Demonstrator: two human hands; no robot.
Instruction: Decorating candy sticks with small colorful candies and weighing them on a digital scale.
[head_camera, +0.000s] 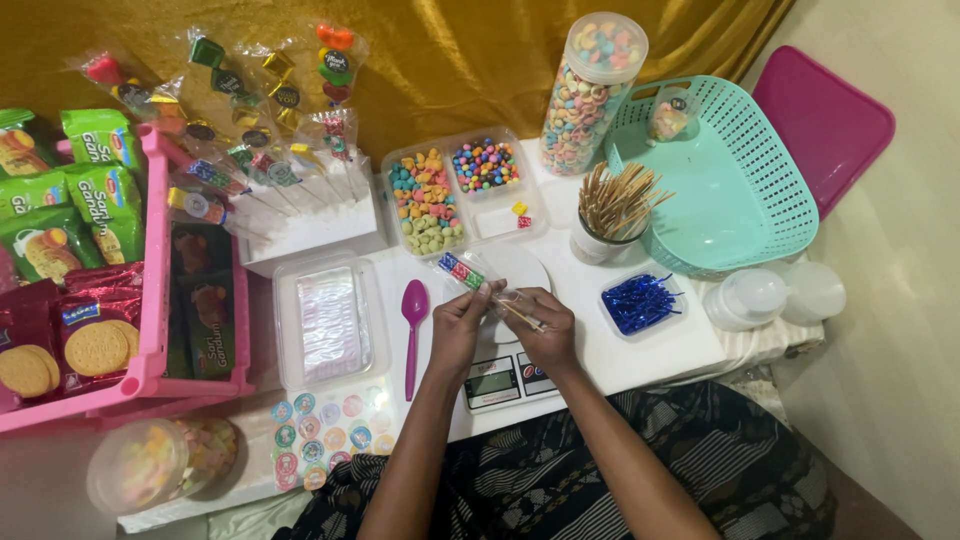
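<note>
Both my hands meet over a small kitchen scale (505, 378) at the table's front. My left hand (460, 325) grips a narrow clear bag of coloured candies (465, 272) that points up and to the left. My right hand (545, 328) pinches the bag's lower end together with a thin wooden stick (520, 315). A white round plate (520, 268) lies just behind my hands. A purple plastic spoon (413, 320) rests to the left of my left hand.
A divided clear tray of candies (462, 190), a tall candy jar (590, 90), a cup of wooden sticks (610, 215), a teal basket (730, 180), blue twist ties (640, 302), finished candy sticks in a white block (300, 215), a pink snack rack (150, 300) and a sticker sheet (325, 435).
</note>
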